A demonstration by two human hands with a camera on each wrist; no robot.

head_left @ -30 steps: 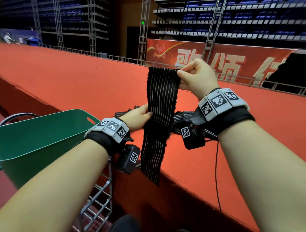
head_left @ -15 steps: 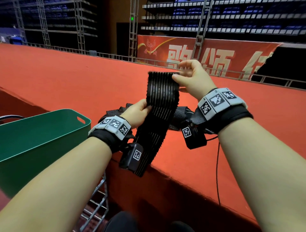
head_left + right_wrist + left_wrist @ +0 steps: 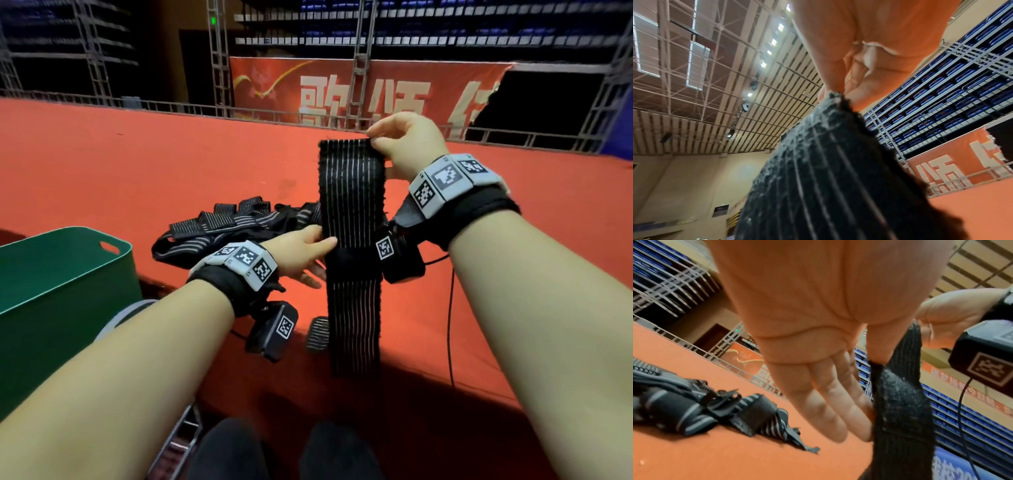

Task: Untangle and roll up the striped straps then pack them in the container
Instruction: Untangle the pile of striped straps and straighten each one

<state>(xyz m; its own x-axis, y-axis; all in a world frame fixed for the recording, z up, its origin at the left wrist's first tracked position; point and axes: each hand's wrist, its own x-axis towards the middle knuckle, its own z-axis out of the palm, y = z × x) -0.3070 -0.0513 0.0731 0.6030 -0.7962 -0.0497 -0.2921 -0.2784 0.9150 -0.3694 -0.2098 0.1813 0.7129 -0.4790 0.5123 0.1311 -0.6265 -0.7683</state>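
Observation:
A black strap with thin pale stripes (image 3: 352, 212) hangs straight down in front of me over the red platform's front edge. My right hand (image 3: 404, 147) pinches its top right corner between thumb and fingers (image 3: 857, 92). My left hand (image 3: 301, 250) holds the strap's left edge at mid-height, thumb on the front and straight fingers (image 3: 830, 404) behind it. The strap (image 3: 900, 402) shows a fuzzy fastener patch there. A tangled pile of striped straps (image 3: 226, 226) lies on the platform behind my left hand. The green container (image 3: 61, 294) stands at the left, below the platform.
The red carpeted platform (image 3: 137, 171) stretches far back to a metal rail. A short striped strap piece (image 3: 317, 334) lies at the platform's front edge beside the hanging strap. A thin cable (image 3: 450, 325) hangs from my right wrist. Metal framing shows below the container.
The strap's lower part slanted left toward my left wrist; it now hangs straight down. My right hand keeps its hold on the top corner. My left hand stays at the strap's left edge.

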